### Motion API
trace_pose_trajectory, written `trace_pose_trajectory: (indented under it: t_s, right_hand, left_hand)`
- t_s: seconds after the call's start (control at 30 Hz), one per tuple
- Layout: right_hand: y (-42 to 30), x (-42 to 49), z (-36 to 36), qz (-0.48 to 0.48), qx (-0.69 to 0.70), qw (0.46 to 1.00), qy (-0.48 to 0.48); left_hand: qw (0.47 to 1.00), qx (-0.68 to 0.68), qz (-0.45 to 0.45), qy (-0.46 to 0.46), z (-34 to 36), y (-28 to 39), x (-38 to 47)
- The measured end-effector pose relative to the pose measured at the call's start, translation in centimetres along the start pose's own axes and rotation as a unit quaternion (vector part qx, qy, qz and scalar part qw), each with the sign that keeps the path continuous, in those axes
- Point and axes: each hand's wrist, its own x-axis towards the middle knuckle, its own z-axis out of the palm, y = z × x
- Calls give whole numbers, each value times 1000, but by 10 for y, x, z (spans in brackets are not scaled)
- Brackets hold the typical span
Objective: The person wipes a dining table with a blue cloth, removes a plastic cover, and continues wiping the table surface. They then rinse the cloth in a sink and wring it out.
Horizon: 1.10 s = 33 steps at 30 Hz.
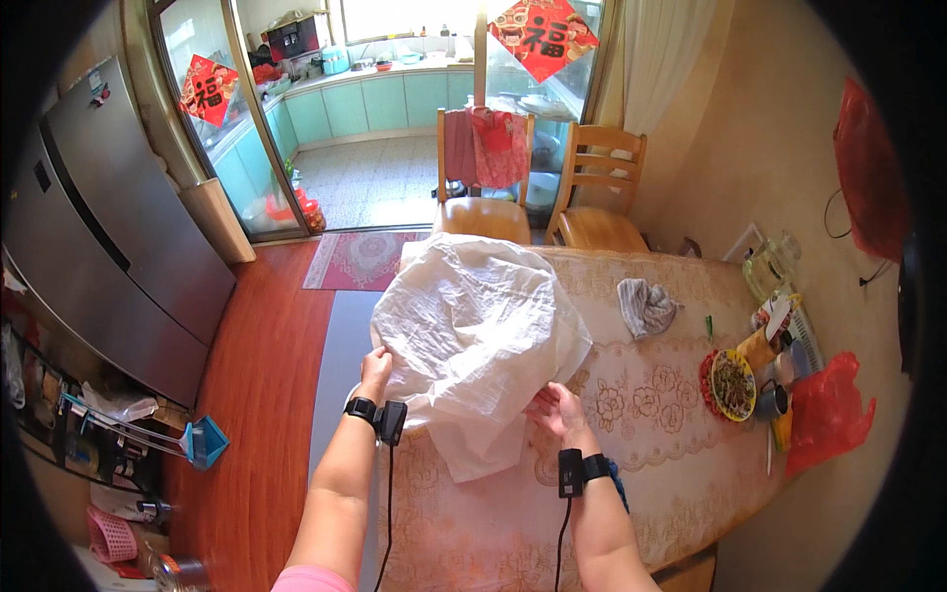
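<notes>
A thin white cloth (473, 303) is draped over a wide round form on the dining table, sagging in the middle. Whatever bears the cloth is hidden, apart from a pale rim at the left. My left hand (376, 370) pinches the cloth's left edge between thumb and fingers. At its lower right edge is my right hand (558, 408), fingers partly spread and touching the cloth; whether they grip it is unclear. One corner of the cloth hangs toward me onto the patterned tablecloth (651, 459). Both wrists wear black strapped devices with cables.
A crumpled striped rag (646, 307) lies to the right. Beyond it stand a yellow plate of food (732, 385), a dark mug (772, 402), a glass jar (769, 266) and a red plastic bag (832, 414). Two wooden chairs (603, 222) face the far edge; a refrigerator (111, 222) is left.
</notes>
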Motion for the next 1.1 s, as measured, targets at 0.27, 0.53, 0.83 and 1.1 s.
trace_pose_trajectory:
  t_s: [0.27,0.53,0.83,1.1]
  right_hand:
    - [-2,-1,11,-10,-39,999,18]
    - [9,19,6,-38,-19,998,38]
    - [10,15,-1,-39,-108,993,20]
    - [11,6,-4,-54,-110,992,-28]
  left_hand:
    - [977,205,-33,40,6,30,-3]
    - [927,348,83,110,24,38,-17]
    - [996,-42,35,78,39,-7,33]
    - [966,41,80,243,48,10,11]
